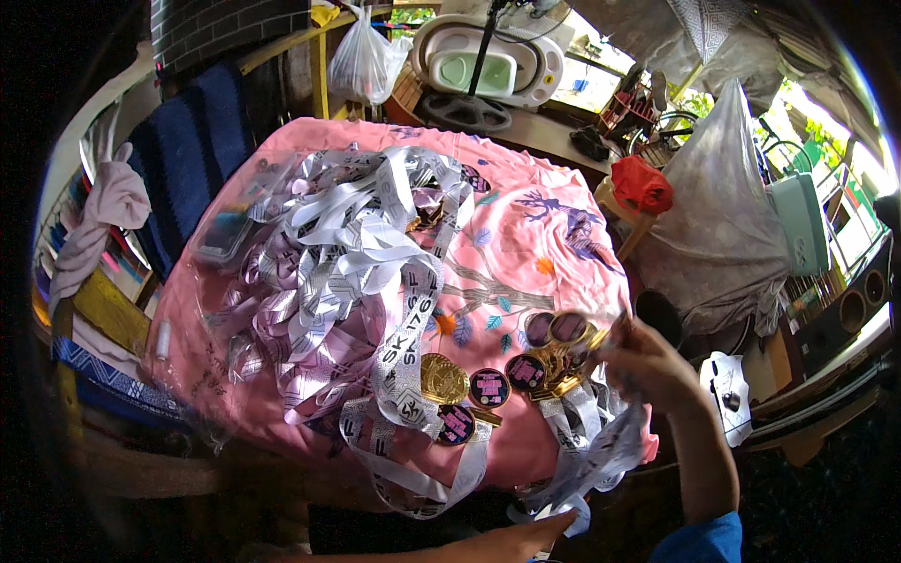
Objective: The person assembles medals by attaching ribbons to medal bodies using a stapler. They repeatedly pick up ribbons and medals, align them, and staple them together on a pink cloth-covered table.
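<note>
My right hand (649,364) is closed around white-and-grey printed medal ribbons (601,460) at the right front of the table. Its fingers are partly blurred. Close beside its fingertips is a cluster of gold medals (554,361) with dark round faces. The ribbons hang from this hand toward the front edge. Down there my left hand (530,537) pinches the lower ribbon end, with part of the hand cut off by the picture's edge. Left of the cluster lie several loose medals: a plain gold one (444,378) and dark-faced ones (489,387) with pink print.
A large heap of ribbons (347,244) covers the left half of the pink cloth (526,225). A clear plastic box (225,235) and a small white spool (163,340) lie at the left. A red bundle (642,184) stands off the right edge; a baby tub (488,61) is behind.
</note>
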### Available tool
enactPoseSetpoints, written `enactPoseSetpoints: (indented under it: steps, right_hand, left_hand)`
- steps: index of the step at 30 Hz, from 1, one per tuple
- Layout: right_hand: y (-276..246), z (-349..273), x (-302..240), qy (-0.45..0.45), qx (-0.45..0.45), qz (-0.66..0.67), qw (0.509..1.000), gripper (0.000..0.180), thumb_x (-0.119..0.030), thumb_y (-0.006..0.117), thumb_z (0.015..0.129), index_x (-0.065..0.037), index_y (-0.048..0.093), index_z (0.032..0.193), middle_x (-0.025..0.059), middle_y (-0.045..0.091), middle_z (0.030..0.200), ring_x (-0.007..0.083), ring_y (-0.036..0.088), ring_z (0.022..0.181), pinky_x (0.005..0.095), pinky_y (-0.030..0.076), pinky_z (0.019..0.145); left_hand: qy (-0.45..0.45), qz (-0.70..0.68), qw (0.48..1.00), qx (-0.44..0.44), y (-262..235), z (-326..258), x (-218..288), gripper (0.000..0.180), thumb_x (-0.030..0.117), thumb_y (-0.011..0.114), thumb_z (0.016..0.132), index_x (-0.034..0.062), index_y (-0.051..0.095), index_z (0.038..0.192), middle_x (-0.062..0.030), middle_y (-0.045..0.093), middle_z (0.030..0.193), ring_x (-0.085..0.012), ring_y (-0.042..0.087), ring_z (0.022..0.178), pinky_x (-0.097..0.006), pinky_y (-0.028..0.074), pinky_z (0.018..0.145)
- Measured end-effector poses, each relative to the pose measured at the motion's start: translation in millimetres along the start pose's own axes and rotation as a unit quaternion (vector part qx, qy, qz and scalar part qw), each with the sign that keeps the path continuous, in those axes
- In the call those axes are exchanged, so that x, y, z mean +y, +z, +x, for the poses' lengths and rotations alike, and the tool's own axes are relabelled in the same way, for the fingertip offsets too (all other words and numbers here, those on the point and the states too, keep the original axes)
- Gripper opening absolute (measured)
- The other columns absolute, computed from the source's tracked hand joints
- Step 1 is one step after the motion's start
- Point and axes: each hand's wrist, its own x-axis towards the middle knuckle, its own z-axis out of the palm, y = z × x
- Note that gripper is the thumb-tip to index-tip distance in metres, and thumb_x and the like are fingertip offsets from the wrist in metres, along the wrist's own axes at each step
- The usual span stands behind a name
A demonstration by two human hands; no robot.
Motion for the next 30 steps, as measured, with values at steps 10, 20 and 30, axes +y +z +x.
enactPoseSetpoints:
  steps: [10,20,30]
  right_hand:
    - [20.9,-33.0,35.6,-0.110,0.141,-0.359,0.916,0.034,-0.012,0.069,0.085,0.000,0.040,0.097,0.0145,0.052,0.082,0.0294,0.055,0.075,0.0374,0.044,0.067]
    - [122.0,-67.3,69.8,-0.061,0.014,0.026,0.998,0.026,-0.010,0.064,0.094,-0.006,0.039,0.097,0.0080,0.062,0.091,0.0109,0.059,0.085,0.0253,0.047,0.071]
    - [56.8,-51.5,-8.9,-0.166,0.050,0.357,0.918,0.023,-0.003,0.055,0.090,-0.012,0.035,0.092,0.0219,0.063,0.090,0.0159,0.054,0.044,0.0263,0.044,0.037]
  left_hand:
    - [-0.111,0.503,0.784,0.347,-61.1,-35.0,-0.7,0.041,0.049,0.073,0.079,0.0099,0.064,0.086,-0.0039,0.054,0.076,-0.0236,0.054,0.072,-0.037,0.038,0.065]
    - [0.014,0.283,0.883,0.374,-36.4,2.3,2.3,0.024,0.013,0.071,0.081,-0.0007,0.062,0.099,-0.0165,0.065,0.096,-0.0341,0.062,0.094,-0.043,0.049,0.081]
    - [0.031,0.593,0.790,0.152,-134.1,-37.9,9.2,0.017,0.015,0.058,0.086,0.0105,0.060,0.103,-0.0050,0.059,0.102,-0.0204,0.060,0.105,-0.044,0.041,0.099]
